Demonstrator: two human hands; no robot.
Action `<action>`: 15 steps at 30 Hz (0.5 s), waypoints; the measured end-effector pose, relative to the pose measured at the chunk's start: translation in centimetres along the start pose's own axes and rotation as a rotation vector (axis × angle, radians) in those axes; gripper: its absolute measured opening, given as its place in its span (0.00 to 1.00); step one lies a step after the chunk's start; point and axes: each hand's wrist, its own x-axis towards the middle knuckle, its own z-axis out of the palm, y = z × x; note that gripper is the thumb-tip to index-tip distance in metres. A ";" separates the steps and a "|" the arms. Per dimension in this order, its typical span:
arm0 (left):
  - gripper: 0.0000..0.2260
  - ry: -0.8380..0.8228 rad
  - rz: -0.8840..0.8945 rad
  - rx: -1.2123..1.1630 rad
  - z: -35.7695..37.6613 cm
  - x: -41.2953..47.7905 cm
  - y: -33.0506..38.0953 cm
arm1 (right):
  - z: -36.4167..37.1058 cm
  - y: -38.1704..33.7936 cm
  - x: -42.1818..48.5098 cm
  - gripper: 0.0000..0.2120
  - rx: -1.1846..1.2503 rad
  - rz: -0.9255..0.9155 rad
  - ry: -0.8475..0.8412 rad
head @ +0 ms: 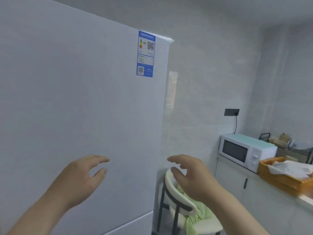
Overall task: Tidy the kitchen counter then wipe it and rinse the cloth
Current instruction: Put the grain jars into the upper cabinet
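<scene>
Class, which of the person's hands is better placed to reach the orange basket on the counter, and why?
Probably the right. The right hand is open, empty and nearer the basket; the left hand, also empty, is in front of the fridge door, farther from the counter.

Two hands (79,180) (194,177) — one fridge (67,82), one microwave (245,150), one chair (206,226), one basket (277,180), one blue sticker (145,54).

counter (305,200) | pale top | right side of view | orange basket (277,183) and white microwave (245,150) on it
</scene>
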 end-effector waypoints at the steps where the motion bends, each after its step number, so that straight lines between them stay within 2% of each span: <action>1: 0.15 -0.040 0.010 0.017 1.4 -0.2 1.1 | -1.3 1.7 -2.0 0.14 0.013 0.069 0.026; 7: 0.18 -0.231 0.099 -0.067 10.7 -1.5 8.1 | -8.8 10.1 -13.4 0.13 -0.044 0.355 0.185; 15: 0.16 -0.451 0.287 -0.193 22.0 -1.7 19.1 | -16.8 16.4 -25.7 0.14 -0.168 0.656 0.268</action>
